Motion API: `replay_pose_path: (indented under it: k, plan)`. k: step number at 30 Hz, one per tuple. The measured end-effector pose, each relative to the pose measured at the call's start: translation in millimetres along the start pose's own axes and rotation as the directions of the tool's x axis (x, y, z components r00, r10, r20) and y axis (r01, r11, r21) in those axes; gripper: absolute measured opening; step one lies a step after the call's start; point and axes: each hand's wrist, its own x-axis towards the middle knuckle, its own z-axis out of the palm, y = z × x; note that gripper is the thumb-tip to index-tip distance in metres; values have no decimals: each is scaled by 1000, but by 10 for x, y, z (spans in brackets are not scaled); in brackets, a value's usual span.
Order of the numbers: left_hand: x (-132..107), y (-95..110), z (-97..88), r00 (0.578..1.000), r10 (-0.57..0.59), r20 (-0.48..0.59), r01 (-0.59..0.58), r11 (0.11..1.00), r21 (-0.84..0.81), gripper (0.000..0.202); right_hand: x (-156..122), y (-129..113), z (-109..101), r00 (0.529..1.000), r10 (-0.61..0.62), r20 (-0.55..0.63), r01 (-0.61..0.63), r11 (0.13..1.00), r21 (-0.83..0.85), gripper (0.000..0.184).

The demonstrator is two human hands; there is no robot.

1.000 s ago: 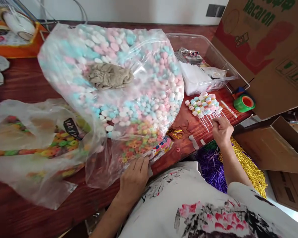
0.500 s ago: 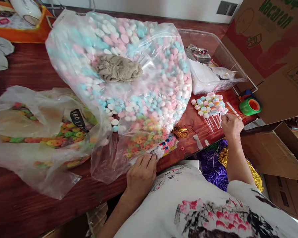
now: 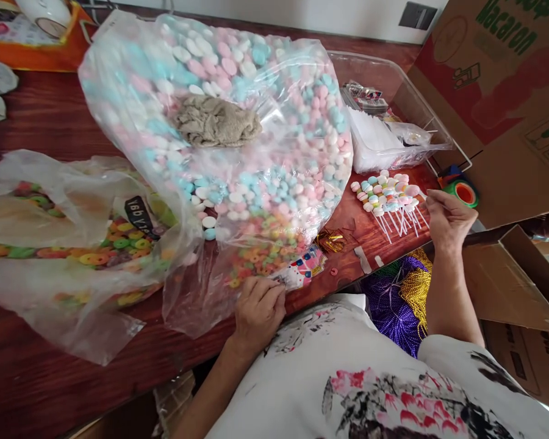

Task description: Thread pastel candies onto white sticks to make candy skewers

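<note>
Right hand [image 3: 446, 218] is pinching one thin white stick between thumb and fingertips, lifted off the pile; a second ago it was lower, fingers down among the stick ends at the table edge, so it has moved up and toward 3 o'clock. The candy sticks [image 3: 387, 195] lie fanned on the red wood table [image 3: 50, 128], heads at 10 o'clock, stick ends pointing at the hand, just beside it. Left hand [image 3: 258, 310] is loosely curled, fingertips pressing the bottom edge of the clear bag of ring candies [image 3: 256, 256] at the near table edge; same spot as before, nothing grasped that I can see. The big bag of pastel candies [image 3: 219, 122] overlaps that one from 12 o'clock, with a beige cloth [image 3: 217, 122] on top. Another bag of ring candies [image 3: 64, 244] sprawls at 9 o'clock. Green tape roll [image 3: 460, 192] sits at 1 o'clock of the right hand, touching the cardboard box [image 3: 507, 103], which walls off the 3 o'clock side. The clear tray [image 3: 421, 116] bounds the sticks at 12 o'clock. Free tabletop: a narrow strip between the sticks and the pastel bag, holding gold twist ties [image 3: 332, 239]. Purple and gold beads [image 3: 400, 299] hang below the near edge.
</note>
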Motion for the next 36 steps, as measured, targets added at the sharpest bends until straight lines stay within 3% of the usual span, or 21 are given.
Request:
replay_pose_path:
  k: [4, 8, 14, 18, 21, 24, 26, 29, 31, 36]
  plan:
    - [-20, 78, 16, 991, -11, 136, -18, 977, 210, 11, 43, -321, -67, 993, 100, 63, -109, 982, 152, 10]
    - [39, 198, -4, 977, -16, 213, -61, 935, 349, 23, 154, -451, 46, 961, 85, 262, -124, 983, 135, 7]
    - [166, 212, -31, 978, -92, 187, 11, 919, 395, 24, 275, -447, 382, 811, -96, 577, 206, 970, -129, 16]
    - [131, 219, 14, 982, -37, 185, -41, 916, 400, 26, 314, -542, 463, 760, -136, 636, 361, 901, -239, 18]
    - [101, 228, 4, 989, -24, 148, -28, 940, 341, 27, 352, -608, 504, 729, -214, 651, 401, 903, -152, 16]
    - [101, 214, -42, 992, -27, 126, -7, 963, 268, 28, 374, -607, 558, 714, -236, 660, 290, 957, 29, 13]
    - [98, 193, -56, 993, -28, 116, -2, 968, 252, 24, 366, -576, 586, 743, -183, 644, 146, 983, 111, 17]
    - [67, 163, -24, 995, -5, 96, -19, 968, 251, 18, 319, -523, 606, 796, -72, 601, -52, 981, 187, 52]
    - [38, 164, 16, 995, 12, 102, -36, 970, 239, 18, 272, -493, 615, 812, -25, 583, -135, 964, 230, 63]
    - [12, 264, 50, 984, -8, 175, -50, 944, 326, 26, 185, -409, 685, 814, -37, 580, -172, 938, 302, 15]
